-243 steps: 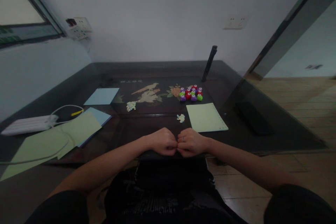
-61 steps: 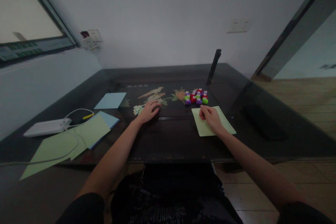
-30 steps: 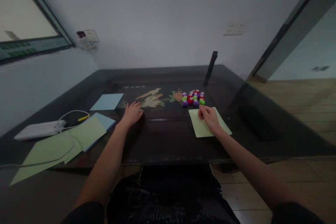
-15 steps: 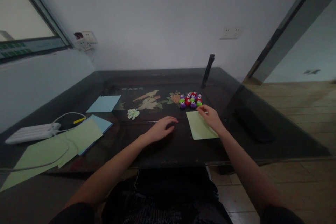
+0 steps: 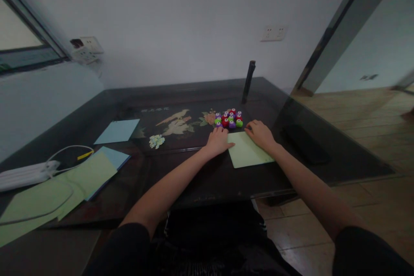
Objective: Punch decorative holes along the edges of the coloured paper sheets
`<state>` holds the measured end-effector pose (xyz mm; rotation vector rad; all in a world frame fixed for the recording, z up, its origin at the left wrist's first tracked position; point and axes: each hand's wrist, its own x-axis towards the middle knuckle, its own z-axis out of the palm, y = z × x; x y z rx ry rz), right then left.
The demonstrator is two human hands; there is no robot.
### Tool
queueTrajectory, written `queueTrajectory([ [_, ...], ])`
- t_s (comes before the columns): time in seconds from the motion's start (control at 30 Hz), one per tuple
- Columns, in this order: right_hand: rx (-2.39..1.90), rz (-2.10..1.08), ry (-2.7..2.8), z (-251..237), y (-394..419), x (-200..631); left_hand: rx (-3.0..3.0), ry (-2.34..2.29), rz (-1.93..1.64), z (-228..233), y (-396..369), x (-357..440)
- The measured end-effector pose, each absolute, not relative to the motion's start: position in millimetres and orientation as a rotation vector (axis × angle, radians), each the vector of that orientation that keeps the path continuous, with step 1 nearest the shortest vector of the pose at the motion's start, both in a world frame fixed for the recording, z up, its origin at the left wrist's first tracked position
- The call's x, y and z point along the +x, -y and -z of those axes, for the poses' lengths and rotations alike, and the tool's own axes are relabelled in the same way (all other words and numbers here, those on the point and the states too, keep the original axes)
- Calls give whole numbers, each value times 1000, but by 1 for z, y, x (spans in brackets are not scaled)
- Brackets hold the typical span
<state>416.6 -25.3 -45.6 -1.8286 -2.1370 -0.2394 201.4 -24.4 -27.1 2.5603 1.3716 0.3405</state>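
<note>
Both hands, left hand (image 5: pixel 219 141) and right hand (image 5: pixel 260 134), rest flat, fingers spread, on the green sheet (image 5: pixel 247 156) between them.

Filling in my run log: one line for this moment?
left hand: beside pale green paper sheet | right hand: on sheet's far edge | small colourful punches: untouched

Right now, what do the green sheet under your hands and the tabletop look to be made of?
The green sheet looks like matte paper or thin card: flat, thin, no glare. The tabletop seems to be dark wood with inlaid pictures under glossy glass or lacquer, judging by its reflections. The left hand and right hand rest on the sheet's edges.
</note>
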Motion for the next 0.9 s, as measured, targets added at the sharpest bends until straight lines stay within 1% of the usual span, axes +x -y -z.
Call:
queueTrajectory([
  [0.13, -1818, 376, 2148, 52, 25, 409, 2550, -1362, -169, 25, 8, 211],
  [0.27, -1824, 381, 2148, 56, 23, 407, 2479, -1347, -73, 27, -10, 214],
  [0.5, -1804, 300, 2115, 57, 21, 410, 2483, -1327, -138, 34, -17, 214],
  [0.73, -1716, 145, 2088, 53, 24, 410, 2414, -1244, -224, 25, -2, 209],
  [0.9, -1657, 51, 2093, 50, 27, 410, 2398, -1209, -306, 27, 0, 208],
])
